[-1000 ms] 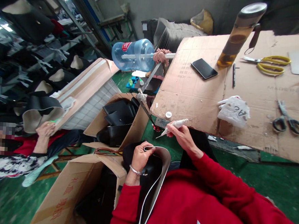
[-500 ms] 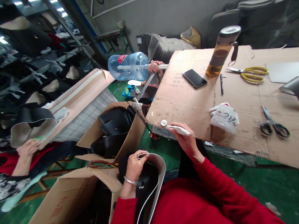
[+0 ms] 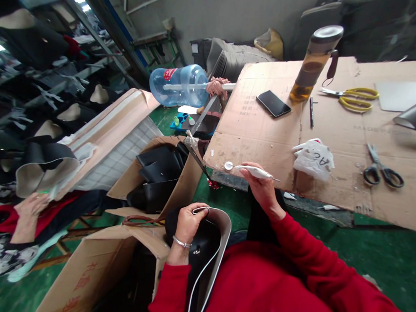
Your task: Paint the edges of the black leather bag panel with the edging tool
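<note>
I have my right hand [image 3: 260,190] pinching a slim white pen-like tool [image 3: 257,171], its tip at a small round white cap [image 3: 228,166] on the brown cardboard-covered surface [image 3: 251,145]: a dipping step, I judge. The fingers of my left hand [image 3: 188,224] pinch a curved black-and-grey, white-edged panel [image 3: 225,223] apart from the surface; the next move calls for a light, steady touch.

A slim white tool [image 3: 258,172], thin-tipped at both ends, lies nearly level in the right hand [image 3: 262,188], one tip at a small round white dish [image 3: 228,166] on the tabletop [image 3: 244,146]. A black, pale-lined piece [image 3: 205,239] curves, white-edged, its top pinched in the left hand [image 3: 188,223].
</note>
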Action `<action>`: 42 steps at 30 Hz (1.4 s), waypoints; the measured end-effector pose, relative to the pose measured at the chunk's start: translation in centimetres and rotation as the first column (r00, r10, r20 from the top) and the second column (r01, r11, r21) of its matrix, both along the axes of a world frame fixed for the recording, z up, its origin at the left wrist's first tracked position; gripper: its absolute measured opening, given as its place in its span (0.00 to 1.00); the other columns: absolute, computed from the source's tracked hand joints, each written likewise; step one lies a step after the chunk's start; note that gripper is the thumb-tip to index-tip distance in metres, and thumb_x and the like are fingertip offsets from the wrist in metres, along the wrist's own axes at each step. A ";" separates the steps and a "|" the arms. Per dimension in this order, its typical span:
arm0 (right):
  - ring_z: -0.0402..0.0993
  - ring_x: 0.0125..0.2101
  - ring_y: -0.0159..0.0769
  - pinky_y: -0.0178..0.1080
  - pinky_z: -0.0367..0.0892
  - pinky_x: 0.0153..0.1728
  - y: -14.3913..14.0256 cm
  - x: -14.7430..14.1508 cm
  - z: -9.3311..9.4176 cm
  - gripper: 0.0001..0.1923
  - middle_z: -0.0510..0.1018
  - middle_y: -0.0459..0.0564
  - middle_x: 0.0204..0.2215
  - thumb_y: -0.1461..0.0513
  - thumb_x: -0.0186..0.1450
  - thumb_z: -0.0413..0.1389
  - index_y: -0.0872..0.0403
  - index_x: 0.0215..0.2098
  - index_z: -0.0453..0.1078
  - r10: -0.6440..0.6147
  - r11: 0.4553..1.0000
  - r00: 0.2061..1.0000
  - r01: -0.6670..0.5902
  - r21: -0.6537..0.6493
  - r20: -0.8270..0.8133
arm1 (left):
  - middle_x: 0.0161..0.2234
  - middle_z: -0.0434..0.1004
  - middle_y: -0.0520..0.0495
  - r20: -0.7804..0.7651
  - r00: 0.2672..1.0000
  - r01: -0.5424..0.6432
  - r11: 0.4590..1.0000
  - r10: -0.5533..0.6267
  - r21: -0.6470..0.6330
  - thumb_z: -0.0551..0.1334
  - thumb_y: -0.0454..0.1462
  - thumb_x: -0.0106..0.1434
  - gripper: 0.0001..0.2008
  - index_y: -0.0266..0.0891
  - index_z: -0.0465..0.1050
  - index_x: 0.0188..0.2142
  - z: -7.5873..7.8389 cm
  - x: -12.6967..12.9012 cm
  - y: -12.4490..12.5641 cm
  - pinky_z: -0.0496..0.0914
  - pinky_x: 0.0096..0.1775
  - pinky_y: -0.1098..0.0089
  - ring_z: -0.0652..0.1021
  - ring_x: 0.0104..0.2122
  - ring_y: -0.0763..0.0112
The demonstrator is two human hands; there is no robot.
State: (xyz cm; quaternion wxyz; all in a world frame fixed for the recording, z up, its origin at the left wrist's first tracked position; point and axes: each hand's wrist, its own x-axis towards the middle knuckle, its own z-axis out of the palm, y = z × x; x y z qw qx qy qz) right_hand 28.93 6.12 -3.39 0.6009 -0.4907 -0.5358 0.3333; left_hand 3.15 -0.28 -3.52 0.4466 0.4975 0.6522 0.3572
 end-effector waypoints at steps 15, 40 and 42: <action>0.71 0.25 0.36 0.37 0.69 0.28 -2.4 -3.9 0.1 0.25 0.78 0.50 0.26 0.42 0.64 0.66 0.56 0.33 0.76 0.511 0.755 0.753 -0.624 -0.204 -0.414 | 0.31 0.86 0.44 0.092 0.996 0.007 0.998 -0.002 -0.061 0.71 0.39 0.50 0.09 0.38 0.85 0.31 0.4 -1.3 -0.3 0.76 0.40 0.65 0.83 0.32 0.61; 0.72 0.26 0.34 0.35 0.69 0.29 -2.2 -4.7 -0.9 0.25 0.79 0.50 0.26 0.43 0.65 0.66 0.58 0.34 0.76 0.533 0.728 0.734 -0.651 -0.213 -0.420 | 0.33 0.86 0.44 0.124 0.992 -0.010 0.998 0.018 -0.068 0.72 0.38 0.51 0.09 0.38 0.85 0.32 0.2 -1.6 -0.5 0.75 0.43 0.65 0.82 0.34 0.61; 0.72 0.26 0.34 0.34 0.69 0.29 -2.2 -4.7 -1.1 0.25 0.79 0.50 0.26 0.43 0.65 0.66 0.58 0.35 0.76 0.537 0.727 0.728 -0.656 -0.204 -0.427 | 0.32 0.86 0.45 0.124 0.992 -0.009 0.998 0.017 -0.067 0.72 0.38 0.51 0.09 0.38 0.85 0.32 0.3 -1.5 -0.6 0.74 0.43 0.65 0.82 0.34 0.61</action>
